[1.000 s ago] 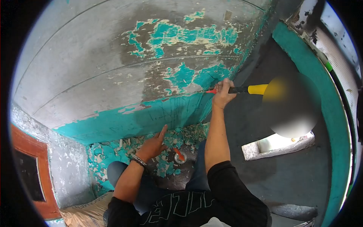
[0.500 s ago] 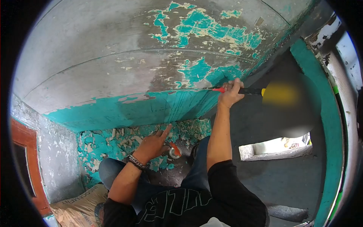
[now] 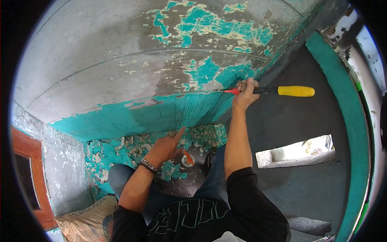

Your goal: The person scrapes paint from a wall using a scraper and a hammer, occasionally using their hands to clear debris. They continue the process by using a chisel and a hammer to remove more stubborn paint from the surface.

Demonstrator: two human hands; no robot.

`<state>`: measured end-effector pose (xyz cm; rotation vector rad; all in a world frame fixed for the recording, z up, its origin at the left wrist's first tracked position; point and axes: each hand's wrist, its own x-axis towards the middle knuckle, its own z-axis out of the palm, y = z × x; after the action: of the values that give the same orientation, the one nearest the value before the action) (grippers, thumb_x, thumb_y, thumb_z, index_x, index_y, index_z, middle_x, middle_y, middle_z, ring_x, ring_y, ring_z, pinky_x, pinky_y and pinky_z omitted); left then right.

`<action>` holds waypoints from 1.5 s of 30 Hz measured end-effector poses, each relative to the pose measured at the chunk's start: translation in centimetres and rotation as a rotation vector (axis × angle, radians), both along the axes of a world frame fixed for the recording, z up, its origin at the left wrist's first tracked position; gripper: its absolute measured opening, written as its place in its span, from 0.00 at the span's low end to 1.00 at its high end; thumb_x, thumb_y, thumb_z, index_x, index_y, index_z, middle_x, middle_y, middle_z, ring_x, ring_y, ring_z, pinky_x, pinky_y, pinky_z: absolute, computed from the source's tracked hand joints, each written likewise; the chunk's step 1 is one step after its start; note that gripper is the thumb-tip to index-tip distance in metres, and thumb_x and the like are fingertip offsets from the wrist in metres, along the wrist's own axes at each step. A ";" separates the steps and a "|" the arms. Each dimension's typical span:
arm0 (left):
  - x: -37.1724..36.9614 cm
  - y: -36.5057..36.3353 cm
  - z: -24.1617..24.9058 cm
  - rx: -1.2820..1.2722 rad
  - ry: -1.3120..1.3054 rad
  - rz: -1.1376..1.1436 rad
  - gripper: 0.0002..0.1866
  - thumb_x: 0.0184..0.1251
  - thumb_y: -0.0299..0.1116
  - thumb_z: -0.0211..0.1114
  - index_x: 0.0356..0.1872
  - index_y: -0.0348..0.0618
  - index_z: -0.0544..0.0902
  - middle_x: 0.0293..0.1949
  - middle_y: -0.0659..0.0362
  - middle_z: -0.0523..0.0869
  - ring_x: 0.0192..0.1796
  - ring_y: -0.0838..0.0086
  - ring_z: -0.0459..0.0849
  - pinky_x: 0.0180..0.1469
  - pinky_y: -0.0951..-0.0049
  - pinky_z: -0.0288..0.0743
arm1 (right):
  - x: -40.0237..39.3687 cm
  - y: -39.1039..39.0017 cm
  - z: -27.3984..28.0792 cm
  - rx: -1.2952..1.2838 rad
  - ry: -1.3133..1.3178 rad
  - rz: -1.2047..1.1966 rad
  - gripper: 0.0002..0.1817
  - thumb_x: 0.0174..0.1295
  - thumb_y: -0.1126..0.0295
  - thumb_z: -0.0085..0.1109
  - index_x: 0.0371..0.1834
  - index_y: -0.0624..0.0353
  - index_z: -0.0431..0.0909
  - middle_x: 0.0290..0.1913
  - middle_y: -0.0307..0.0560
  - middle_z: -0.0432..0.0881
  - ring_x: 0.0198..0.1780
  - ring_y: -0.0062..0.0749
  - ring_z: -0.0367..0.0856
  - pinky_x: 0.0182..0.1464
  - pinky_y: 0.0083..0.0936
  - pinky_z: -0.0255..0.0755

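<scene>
My right hand [image 3: 246, 93] is closed around a long-handled scraper with a red front part [image 3: 231, 91], a black shaft and a yellow grip [image 3: 296, 91]. The scraper's thin tip meets the wall [image 3: 121, 92] where bare grey surface borders turquoise paint [image 3: 133, 117]. My left hand [image 3: 165, 146], with a chain bracelet at the wrist, hovers above the floor in front of the wall. Its index finger points outward and the other fingers are loosely bent, holding nothing visible. Just beside it sits a round silvery tin [image 3: 188, 161] with an orange-red piece at it.
Turquoise and pale paint flakes [image 3: 115, 155] litter the floor along the wall's foot. A brown cement sack [image 3: 86, 220] lies at lower left, near a brown wooden frame [image 3: 36, 177]. On the right, a dark grey wall [image 3: 290, 125] has a bright rectangular opening [image 3: 298, 152].
Both hands stay in nearly the same places, the scraper's tip still at the paint border. The view has shifted slightly. The yellow grip, blurred before, now shows clearly.
</scene>
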<state>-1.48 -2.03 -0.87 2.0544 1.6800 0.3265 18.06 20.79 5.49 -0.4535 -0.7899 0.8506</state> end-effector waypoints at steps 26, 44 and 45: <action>15.5 0.4 4.0 -0.837 -2.035 -0.091 0.33 0.66 0.46 0.50 0.71 0.48 0.55 0.58 0.46 0.76 0.50 0.62 0.81 0.49 0.58 0.78 | 9.7 -9.2 -5.0 0.179 -1.556 -0.206 0.12 0.53 0.66 0.65 0.40 0.55 0.80 0.40 0.42 0.80 0.41 0.42 0.77 0.43 0.35 0.73; 15.5 -2.1 4.0 -0.361 -1.122 0.239 0.35 0.70 0.30 0.54 0.74 0.43 0.48 0.25 0.65 0.70 0.20 0.82 0.69 0.21 0.80 0.65 | 9.4 -8.7 -7.1 0.011 -1.188 -0.210 0.29 0.57 0.77 0.56 0.65 0.56 0.64 0.65 0.57 0.64 0.63 0.53 0.68 0.61 0.39 0.65; 15.9 -2.3 4.9 -0.354 -1.138 0.188 0.37 0.70 0.30 0.53 0.75 0.43 0.42 0.26 0.64 0.70 0.21 0.82 0.69 0.21 0.80 0.65 | 9.1 -8.9 -6.9 0.006 -1.182 -0.209 0.29 0.57 0.77 0.56 0.65 0.56 0.64 0.65 0.57 0.64 0.63 0.53 0.68 0.61 0.39 0.65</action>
<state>14.42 -4.34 4.05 1.0509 1.0641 0.9531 27.19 11.90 -1.36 -1.0396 -1.7792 0.3127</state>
